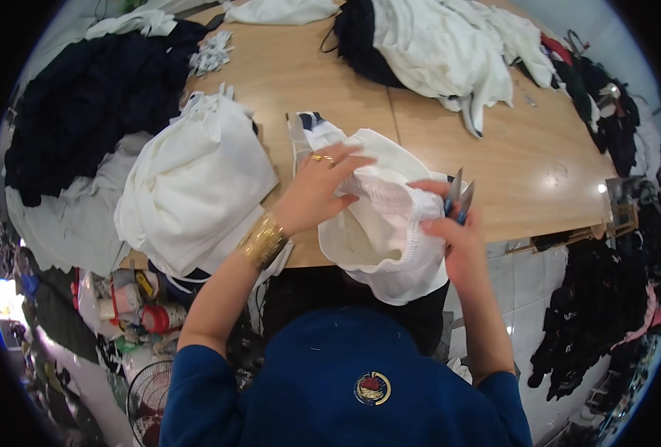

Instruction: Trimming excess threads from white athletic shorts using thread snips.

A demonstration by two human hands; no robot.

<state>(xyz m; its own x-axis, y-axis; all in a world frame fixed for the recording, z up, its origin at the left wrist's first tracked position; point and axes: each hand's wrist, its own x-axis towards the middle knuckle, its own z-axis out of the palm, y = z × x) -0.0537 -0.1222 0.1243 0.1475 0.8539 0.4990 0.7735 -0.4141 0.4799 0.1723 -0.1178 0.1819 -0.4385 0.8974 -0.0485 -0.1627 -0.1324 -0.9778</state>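
A: Start nearest, lower middle of the frame. What do the 2 hands have?

B: Both are on a white garment [379, 223] that hangs over the near edge of the wooden table [539, 171], just right of centre. The left hand [317, 192], with a gold ring and a wide gold bangle [263, 241] at the wrist, lies on top with fingers spread flat, pressing the cloth down. The right hand [457, 227] is curled shut around small thread snips [457, 195], blades pointing up, while its forefinger reaches onto the gathered waistband.

A: How would that cloth handle?

B: I'd judge it light, soft and floppy, nothing fragile. It will sag and slide unless pinned, so the elastic, ruffled band looks the firmest place to take hold.

A: And further out?

B: Centre left, a stack of folded white garments [196, 186]. Beyond it, upper left, a heap of dark navy cloth [92, 97]. At the top, right of centre, a loose white pile [449, 45] on black fabric. Lower left, off the table, bottles and clutter, too small to tell.
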